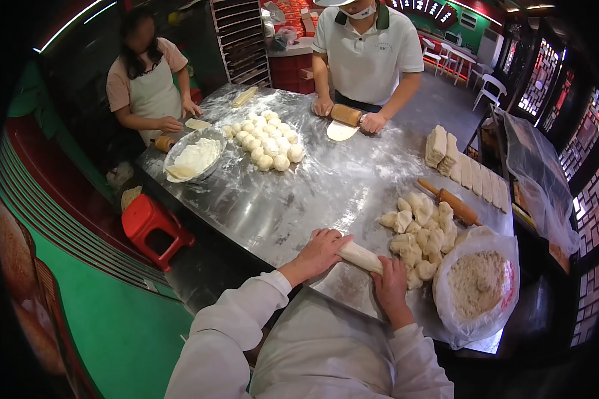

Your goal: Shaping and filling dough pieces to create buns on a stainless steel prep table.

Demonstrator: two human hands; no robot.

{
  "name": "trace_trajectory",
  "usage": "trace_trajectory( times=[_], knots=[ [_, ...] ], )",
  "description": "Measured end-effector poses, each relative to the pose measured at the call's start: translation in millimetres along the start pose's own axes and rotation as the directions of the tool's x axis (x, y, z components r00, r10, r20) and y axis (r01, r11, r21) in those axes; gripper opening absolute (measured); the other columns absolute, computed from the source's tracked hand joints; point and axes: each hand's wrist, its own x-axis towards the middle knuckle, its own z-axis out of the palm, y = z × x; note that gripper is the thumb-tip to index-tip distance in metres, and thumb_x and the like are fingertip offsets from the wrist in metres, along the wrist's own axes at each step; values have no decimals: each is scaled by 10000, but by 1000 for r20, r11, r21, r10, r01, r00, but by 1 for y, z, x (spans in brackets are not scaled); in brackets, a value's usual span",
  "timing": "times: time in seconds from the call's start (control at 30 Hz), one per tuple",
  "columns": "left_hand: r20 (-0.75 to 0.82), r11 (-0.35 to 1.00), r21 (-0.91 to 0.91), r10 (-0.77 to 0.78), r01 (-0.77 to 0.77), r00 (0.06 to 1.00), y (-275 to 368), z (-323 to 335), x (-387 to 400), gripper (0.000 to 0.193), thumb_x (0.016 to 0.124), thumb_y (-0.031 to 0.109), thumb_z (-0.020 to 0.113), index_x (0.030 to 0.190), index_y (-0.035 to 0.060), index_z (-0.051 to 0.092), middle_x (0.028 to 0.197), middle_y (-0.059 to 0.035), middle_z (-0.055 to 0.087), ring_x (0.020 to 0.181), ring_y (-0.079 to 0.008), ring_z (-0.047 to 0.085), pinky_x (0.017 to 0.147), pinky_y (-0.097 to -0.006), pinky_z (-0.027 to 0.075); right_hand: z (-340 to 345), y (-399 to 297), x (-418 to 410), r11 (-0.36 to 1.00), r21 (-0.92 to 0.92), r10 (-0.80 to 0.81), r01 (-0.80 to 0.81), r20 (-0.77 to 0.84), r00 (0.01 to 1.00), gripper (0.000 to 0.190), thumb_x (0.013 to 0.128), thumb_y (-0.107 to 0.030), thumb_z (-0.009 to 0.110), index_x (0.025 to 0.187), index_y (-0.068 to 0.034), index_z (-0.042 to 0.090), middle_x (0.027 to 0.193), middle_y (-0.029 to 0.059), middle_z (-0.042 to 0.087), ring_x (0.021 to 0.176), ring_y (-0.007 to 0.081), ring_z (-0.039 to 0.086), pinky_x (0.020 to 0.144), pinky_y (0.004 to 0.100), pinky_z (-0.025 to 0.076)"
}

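Note:
A pale rolled log of dough [361, 257] lies near the front edge of a floury steel table [289, 209]. My left hand [322, 251] lies over its left end, fingers over the top. At the right end, my right hand [393, 285] grips it with fingers curled around. Just right of the log sits a heap of dough pieces [424, 234]. Behind that heap, a wooden rolling pin [451, 202] rests on the table. A plastic-lined bowl [449, 319] of crumbly, floury filling [477, 284] stands at the table's right front corner.
Floured dough balls [267, 139] cluster mid-table. A co-worker [367, 55] rolls dough [340, 130] opposite; another person [147, 85] stands by a flour bowl [195, 154] at left. Folded dough strips [471, 172] line the right edge. A red stool [155, 227] stands beside the table.

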Motion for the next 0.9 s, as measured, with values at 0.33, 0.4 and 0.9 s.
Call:
trace_trajectory(
  times=[0.33, 0.4, 0.9],
  knots=[
    [31, 991, 123, 44, -47, 999, 72, -4, -44, 759, 934, 454, 634, 1536, 73, 372, 1578, -146, 358, 1486, -326, 298, 1175, -625, 178, -44, -44, -32, 990, -56, -126, 131, 96, 987, 620, 804, -148, 746, 1349, 34, 511, 1324, 228, 561, 1212, 406, 547, 1042, 534, 425],
    [129, 991, 107, 62, -76, 990, 75, 15, -38, 810, 951, 504, 595, 1559, 48, 315, 1614, -151, 315, 1516, -324, 247, 1191, -611, 158, -25, -54, -41, 980, -15, -187, 196, 244, 952, 734, 836, -238, 736, 1425, 73, 429, 1457, 250, 473, 1327, 415, 484, 1129, 569, 347],
    [121, 991, 121, 43, -57, 992, 54, -7, -15, 656, 856, 351, 742, 1414, 86, 521, 1158, -88, 603, 1089, -262, 560, 1027, -445, 347, -31, -24, -5, 996, -53, -61, 74, 204, 977, 535, 755, -194, 794, 1234, -58, 599, 1151, 133, 612, 1061, 330, 578, 919, 470, 441]
  ],
)
